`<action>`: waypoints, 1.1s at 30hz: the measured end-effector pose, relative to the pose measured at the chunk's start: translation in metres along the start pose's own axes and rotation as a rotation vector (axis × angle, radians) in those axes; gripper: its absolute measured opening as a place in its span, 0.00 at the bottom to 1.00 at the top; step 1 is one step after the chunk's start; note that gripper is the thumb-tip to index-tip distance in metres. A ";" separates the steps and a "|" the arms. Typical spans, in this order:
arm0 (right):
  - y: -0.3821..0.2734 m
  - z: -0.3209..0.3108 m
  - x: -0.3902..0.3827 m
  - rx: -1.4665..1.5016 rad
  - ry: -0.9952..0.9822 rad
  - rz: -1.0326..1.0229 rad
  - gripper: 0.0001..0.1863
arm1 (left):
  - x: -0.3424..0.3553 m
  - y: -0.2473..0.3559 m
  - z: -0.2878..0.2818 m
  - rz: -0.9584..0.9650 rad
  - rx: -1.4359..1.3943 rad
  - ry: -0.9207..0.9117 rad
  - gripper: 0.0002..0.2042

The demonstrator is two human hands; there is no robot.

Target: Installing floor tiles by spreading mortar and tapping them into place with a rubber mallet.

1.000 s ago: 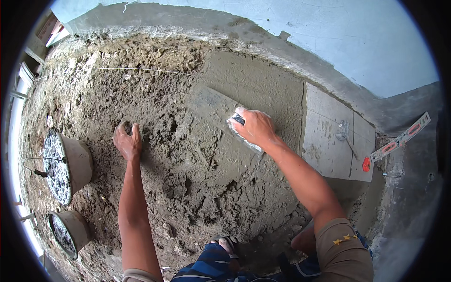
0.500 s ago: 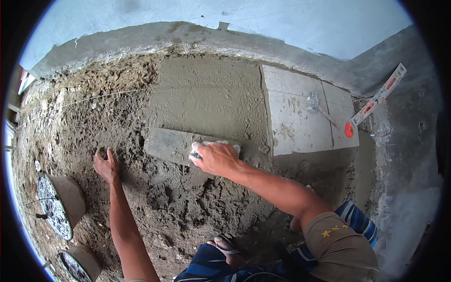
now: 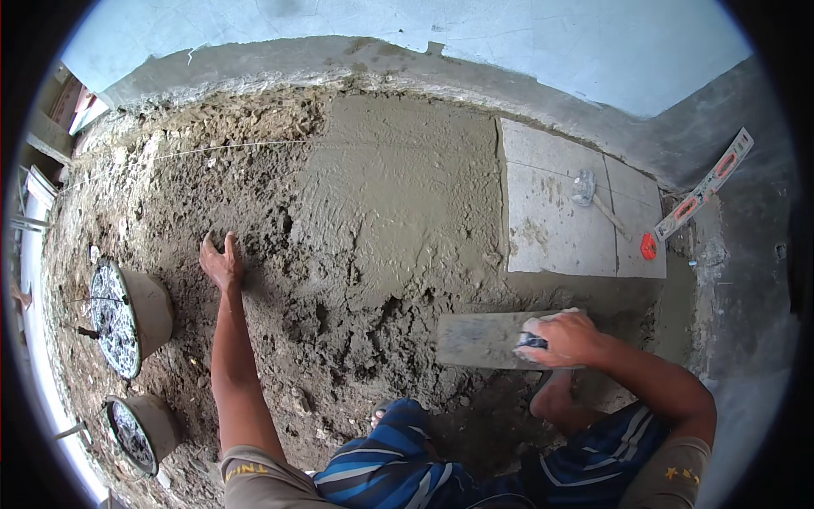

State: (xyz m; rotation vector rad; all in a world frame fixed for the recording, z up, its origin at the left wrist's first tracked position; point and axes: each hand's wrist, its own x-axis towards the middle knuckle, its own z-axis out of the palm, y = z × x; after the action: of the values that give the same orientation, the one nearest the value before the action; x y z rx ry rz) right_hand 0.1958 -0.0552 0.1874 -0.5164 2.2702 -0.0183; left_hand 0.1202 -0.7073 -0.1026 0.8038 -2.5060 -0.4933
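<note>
My right hand (image 3: 570,338) is closed around the dark handle of a flat rectangular plastering trowel (image 3: 475,341). The long grey blade lies level over rough mortar, close in front of my legs. Beyond it spreads a bed of wet grey mortar (image 3: 398,187), smoothed on top and crumbly along its near edge. To the left, my left hand (image 3: 222,263) is propped on the lumpy ground, thumb and fingers apart, holding nothing. Its fingertips touch the loose, dark mix.
Pale floor tiles (image 3: 551,233) border the mortar's right side, bearing a mallet (image 3: 585,188) and a small red object (image 3: 648,247). A spirit level (image 3: 705,182) leans nearby. Two buckets (image 3: 153,316) stand at left. A taut string (image 3: 212,150) crosses near the wall (image 3: 365,64).
My right hand has drawn the trowel off the smoothed mortar, toward me and to the right. My left hand stays propped on the ground. The whole view has shifted slightly.
</note>
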 end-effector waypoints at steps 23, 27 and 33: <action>0.093 0.184 -0.051 0.233 0.157 0.216 0.23 | -0.336 0.016 -0.187 -0.371 -0.259 -0.176 0.18; 0.090 0.183 -0.049 0.292 0.209 0.191 0.23 | -0.335 0.067 -0.167 -0.396 -0.227 -0.190 0.16; 0.062 0.204 -0.030 0.314 0.289 0.168 0.23 | -0.257 0.136 -0.142 0.011 -0.289 -0.047 0.16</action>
State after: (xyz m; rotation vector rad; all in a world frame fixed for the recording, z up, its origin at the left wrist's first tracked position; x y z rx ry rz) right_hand 0.3367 0.0427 0.0583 -0.1632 2.5210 -0.3801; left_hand 0.3188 -0.4725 -0.0026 0.6716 -2.4034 -0.8554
